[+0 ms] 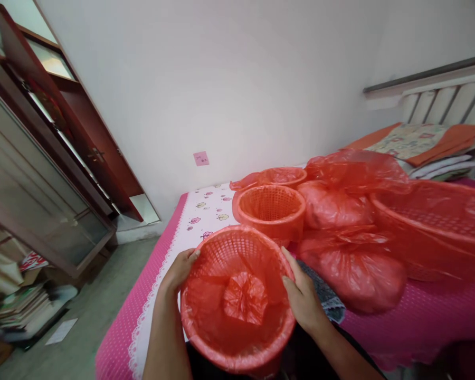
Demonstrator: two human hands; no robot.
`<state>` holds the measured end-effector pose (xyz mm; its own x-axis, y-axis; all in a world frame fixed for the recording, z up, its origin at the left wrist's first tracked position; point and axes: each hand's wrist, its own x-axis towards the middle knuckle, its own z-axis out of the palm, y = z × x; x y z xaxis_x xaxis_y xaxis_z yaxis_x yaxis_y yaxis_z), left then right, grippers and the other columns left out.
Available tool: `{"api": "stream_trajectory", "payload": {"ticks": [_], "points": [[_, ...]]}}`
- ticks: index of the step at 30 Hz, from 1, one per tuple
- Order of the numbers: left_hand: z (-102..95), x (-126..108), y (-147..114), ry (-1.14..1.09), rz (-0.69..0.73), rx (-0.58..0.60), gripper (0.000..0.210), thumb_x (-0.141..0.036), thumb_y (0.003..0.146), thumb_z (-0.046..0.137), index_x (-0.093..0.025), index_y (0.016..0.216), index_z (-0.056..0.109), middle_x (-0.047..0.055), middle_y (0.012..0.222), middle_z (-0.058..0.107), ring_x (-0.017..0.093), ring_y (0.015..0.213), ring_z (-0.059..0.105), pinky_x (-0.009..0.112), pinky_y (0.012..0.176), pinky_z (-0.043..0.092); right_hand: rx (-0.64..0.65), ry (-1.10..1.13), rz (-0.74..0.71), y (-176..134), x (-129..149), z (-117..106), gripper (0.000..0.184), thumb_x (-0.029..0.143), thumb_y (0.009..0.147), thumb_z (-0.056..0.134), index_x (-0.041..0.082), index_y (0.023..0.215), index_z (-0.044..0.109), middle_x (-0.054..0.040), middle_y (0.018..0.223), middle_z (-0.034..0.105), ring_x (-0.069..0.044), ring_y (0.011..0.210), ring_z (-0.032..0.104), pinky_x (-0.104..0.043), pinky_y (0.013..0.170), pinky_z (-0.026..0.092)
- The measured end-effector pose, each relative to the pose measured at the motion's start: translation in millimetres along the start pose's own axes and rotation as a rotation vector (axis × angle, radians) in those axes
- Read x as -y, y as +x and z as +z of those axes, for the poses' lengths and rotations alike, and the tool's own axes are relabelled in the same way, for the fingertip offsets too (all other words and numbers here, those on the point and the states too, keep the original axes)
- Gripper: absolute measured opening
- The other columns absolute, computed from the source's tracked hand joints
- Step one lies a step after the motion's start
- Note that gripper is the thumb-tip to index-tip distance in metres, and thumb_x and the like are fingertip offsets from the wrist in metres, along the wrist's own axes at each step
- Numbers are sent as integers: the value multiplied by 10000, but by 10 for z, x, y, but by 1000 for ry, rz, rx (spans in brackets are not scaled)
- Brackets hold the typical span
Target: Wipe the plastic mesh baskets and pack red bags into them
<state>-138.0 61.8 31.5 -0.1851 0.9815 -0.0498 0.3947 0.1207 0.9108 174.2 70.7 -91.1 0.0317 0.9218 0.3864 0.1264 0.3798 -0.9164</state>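
"Standing against the white wall [241, 89], is that a bed?"

"Yes, a bed [121, 322] with pink dotted fabric and a lace-edged white panel printed with small trees."

"What looks widest on it?"

"The large red plastic basket [439, 250] at the right, covered in thin red film."

"And the one being handled?"

"That round lattice basket [287, 330] is in front of the person, between both hands, its mouth tipped toward the camera. A red plastic liner [245, 298] lies inside, crumpled at the bottom."

"What's around it?"

"Just beyond, another basket [271, 224] shows its bare lattice. Right of that, stuffed red plastic bags [360, 269] lie close together."

"How are the hands?"

"The left hand [180, 270] grips the rim on its side; the right hand [303, 295] clasps it opposite."

"Anything smaller?"

"A pink paper note [201, 158] on the wall."
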Motion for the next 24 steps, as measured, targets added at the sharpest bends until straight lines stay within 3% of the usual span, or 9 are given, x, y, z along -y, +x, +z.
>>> {"api": "stream_trajectory", "payload": {"ticks": [4, 8, 12, 14, 17, 19, 24], "points": [[31, 78, 10, 15, 24, -50, 527, -704, 733, 643, -181, 782, 601, 21, 735, 648, 216, 691, 601, 324, 647, 454, 23, -72, -36, 137, 56, -171, 579, 313, 913, 530, 262, 1488, 572, -102, 1459, 646, -302, 1378, 588, -565, 1182, 444], [78, 30, -53, 49, 47, -64, 482, -666, 739, 626, -187, 768, 589, 11, 729, 623, 200, 681, 570, 316, 647, 435, 16, -198, -190, 617, 509, -239, 524, 454, 963, 575, 248, 1445, 599, -122, 1482, 619, -312, 1386, 571, -536, 1191, 426], [138, -53, -101, 79, 63, -77, 434, -632, 741, 588, -199, 772, 573, 19, 758, 630, 209, 708, 578, 323, 667, 451, 275, -359, -379, 1207, 962, 187, 435, 320, 1031, 462, 202, 1422, 610, -132, 1437, 647, -270, 1356, 587, -467, 1170, 432], [161, -74, -110, 98, 73, -91, 405, -608, 733, 585, -204, 756, 563, 23, 746, 633, 215, 706, 581, 328, 675, 454, 388, -412, -392, 1416, 1009, 483, 342, 264, 994, 542, 179, 1279, 710, -140, 1280, 734, -278, 1208, 674, -428, 1070, 502], [186, -61, -108, 127, 90, -108, 374, -578, 765, 552, -206, 777, 584, 38, 779, 668, 233, 738, 605, 334, 689, 460, 507, -473, -398, 1552, 888, 809, 164, 229, 941, 648, 202, 1020, 789, -78, 1049, 798, -249, 978, 733, -344, 895, 544], [199, -30, -94, 153, 101, -123, 349, -550, 790, 533, -208, 794, 596, 50, 817, 690, 246, 778, 620, 335, 702, 462, 525, -514, -391, 1547, 768, 912, 136, 236, 952, 655, 204, 963, 787, -65, 1005, 797, -244, 934, 729, -321, 838, 526], [220, 44, -42, 233, 111, -160, 270, -462, 838, 495, -213, 783, 584, 61, 857, 696, 252, 821, 619, 336, 732, 446, 483, -596, -361, 1452, 588, 950, 166, 278, 998, 627, 195, 1046, 762, -96, 1092, 771, -253, 1017, 698, -312, 859, 473]]}}
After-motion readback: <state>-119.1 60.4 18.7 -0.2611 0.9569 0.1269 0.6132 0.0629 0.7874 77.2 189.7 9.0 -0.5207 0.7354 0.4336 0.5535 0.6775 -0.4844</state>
